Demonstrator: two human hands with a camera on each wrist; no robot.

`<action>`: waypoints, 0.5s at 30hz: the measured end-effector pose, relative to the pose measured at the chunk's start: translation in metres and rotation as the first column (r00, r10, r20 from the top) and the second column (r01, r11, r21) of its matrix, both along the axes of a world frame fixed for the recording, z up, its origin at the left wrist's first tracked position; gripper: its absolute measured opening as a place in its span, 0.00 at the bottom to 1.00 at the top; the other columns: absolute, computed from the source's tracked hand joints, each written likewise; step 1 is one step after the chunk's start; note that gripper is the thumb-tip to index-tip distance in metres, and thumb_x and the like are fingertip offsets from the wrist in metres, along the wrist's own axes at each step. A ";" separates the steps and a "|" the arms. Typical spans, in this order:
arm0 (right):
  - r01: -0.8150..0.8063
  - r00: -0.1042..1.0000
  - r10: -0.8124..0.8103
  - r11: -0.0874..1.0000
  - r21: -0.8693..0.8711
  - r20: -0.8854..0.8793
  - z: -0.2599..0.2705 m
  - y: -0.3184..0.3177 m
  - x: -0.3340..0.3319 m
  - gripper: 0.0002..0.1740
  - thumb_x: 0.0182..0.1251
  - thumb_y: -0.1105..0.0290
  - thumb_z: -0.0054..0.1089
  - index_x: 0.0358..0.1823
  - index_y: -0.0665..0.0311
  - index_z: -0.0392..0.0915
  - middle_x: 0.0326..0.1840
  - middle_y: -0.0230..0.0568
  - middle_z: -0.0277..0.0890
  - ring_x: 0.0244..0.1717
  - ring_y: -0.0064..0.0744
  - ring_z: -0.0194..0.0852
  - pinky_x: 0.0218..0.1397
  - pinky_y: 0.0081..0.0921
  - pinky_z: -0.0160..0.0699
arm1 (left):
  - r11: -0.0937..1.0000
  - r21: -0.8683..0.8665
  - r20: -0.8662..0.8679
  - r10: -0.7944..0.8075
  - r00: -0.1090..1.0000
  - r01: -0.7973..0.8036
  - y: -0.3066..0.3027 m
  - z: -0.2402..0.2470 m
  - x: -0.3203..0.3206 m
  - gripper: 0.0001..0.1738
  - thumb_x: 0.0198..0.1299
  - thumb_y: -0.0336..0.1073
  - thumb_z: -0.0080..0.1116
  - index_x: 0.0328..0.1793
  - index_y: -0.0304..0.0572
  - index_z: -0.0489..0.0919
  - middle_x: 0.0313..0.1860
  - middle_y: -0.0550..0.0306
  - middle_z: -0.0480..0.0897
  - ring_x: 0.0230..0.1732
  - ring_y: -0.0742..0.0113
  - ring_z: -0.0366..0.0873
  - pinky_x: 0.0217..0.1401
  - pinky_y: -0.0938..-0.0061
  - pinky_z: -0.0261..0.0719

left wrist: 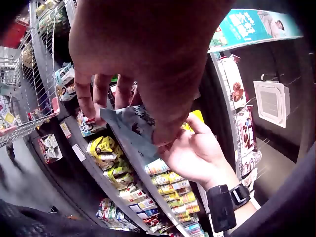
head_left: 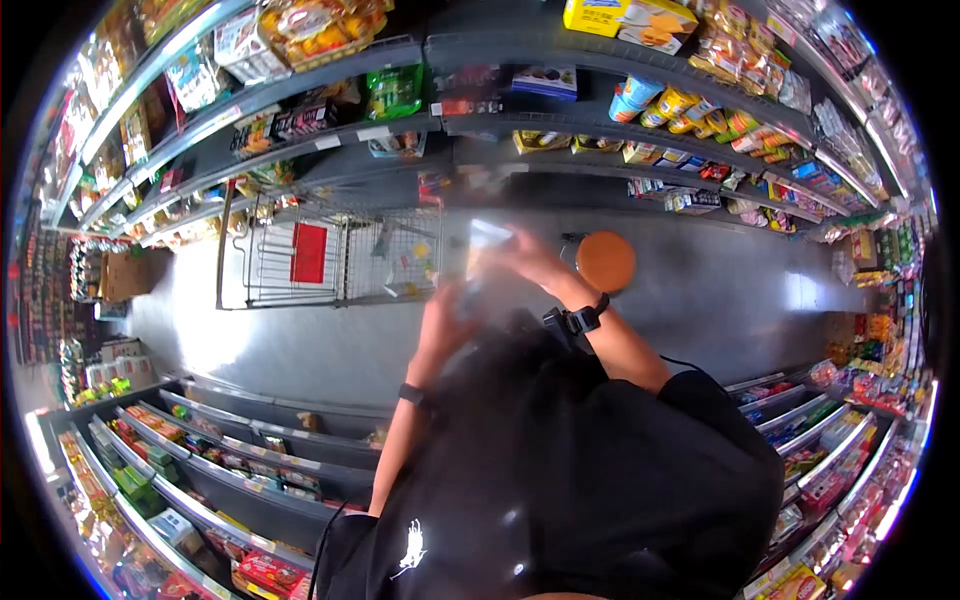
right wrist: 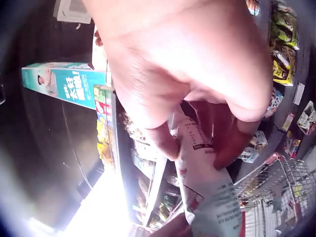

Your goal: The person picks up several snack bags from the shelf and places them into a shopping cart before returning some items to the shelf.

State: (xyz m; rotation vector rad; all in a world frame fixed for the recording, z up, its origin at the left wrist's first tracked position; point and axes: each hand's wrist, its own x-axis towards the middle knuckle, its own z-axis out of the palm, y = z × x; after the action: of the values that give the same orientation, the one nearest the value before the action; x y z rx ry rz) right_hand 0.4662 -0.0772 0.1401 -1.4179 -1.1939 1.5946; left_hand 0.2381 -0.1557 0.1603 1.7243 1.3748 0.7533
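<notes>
A small pale plastic packet (right wrist: 212, 197) with printed text hangs between my two hands. My right hand (right wrist: 197, 74) pinches its upper end between thumb and fingers in the right wrist view. In the left wrist view my left hand (left wrist: 140, 64) grips the packet's greyish, crinkled side, thumb in front and fingers behind. There, the right hand (left wrist: 197, 155) meets it close to the left thumb. From the head, the left hand (head_left: 445, 325) is lower and left, the right hand (head_left: 530, 260) higher and right; the packet (head_left: 488, 237) looks blurred.
A wire shopping cart (head_left: 390, 255) with a red panel (head_left: 308, 252) and a few items inside stands left of my hands. A round orange stool (head_left: 606, 261) is on the floor at right. Stocked shelves (head_left: 600, 75) run ahead, and more shelves (head_left: 240, 460) stand behind me.
</notes>
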 end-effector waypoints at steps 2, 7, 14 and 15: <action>-0.028 1.000 0.028 0.999 -0.025 0.009 0.004 0.001 -0.004 0.44 0.62 0.53 0.77 0.73 0.73 0.72 0.48 0.44 0.89 0.44 0.33 0.87 0.50 0.31 0.84 | 0.999 0.024 0.006 0.030 1.000 -0.031 0.002 -0.008 -0.002 0.30 0.55 0.41 0.81 0.59 0.34 0.82 0.51 0.47 0.87 0.48 0.56 0.86 0.47 0.66 0.86; -0.047 0.992 0.038 0.996 0.073 0.121 0.001 -0.012 -0.004 0.36 0.60 0.54 0.78 0.64 0.69 0.81 0.44 0.45 0.90 0.44 0.33 0.89 0.52 0.33 0.86 | 0.996 0.056 0.026 0.067 0.997 -0.069 0.002 -0.032 0.013 0.28 0.52 0.37 0.79 0.58 0.38 0.80 0.50 0.44 0.86 0.51 0.43 0.84 0.56 0.57 0.82; -0.065 0.966 0.020 0.984 0.165 0.258 -0.023 -0.010 0.042 0.27 0.61 0.60 0.77 0.60 0.64 0.85 0.53 0.45 0.90 0.54 0.34 0.88 0.58 0.34 0.85 | 1.000 -0.003 -0.030 0.018 0.999 -0.018 0.028 -0.060 0.066 0.28 0.58 0.39 0.75 0.60 0.36 0.77 0.53 0.39 0.84 0.57 0.35 0.80 0.61 0.50 0.79; -0.064 0.963 0.020 0.986 0.155 0.270 -0.021 -0.006 0.049 0.26 0.61 0.62 0.77 0.59 0.64 0.85 0.55 0.44 0.89 0.56 0.34 0.88 0.59 0.34 0.85 | 0.999 -0.037 -0.015 0.012 1.000 -0.012 0.037 -0.061 0.076 0.28 0.58 0.38 0.74 0.62 0.35 0.77 0.55 0.38 0.84 0.58 0.34 0.80 0.62 0.49 0.79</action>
State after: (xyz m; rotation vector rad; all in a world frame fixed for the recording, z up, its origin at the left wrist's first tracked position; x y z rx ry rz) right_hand 0.5152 -0.0829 0.1196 -1.5437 -1.4840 1.3271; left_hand 0.3146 -0.1191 0.0995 1.6978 1.4020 0.7189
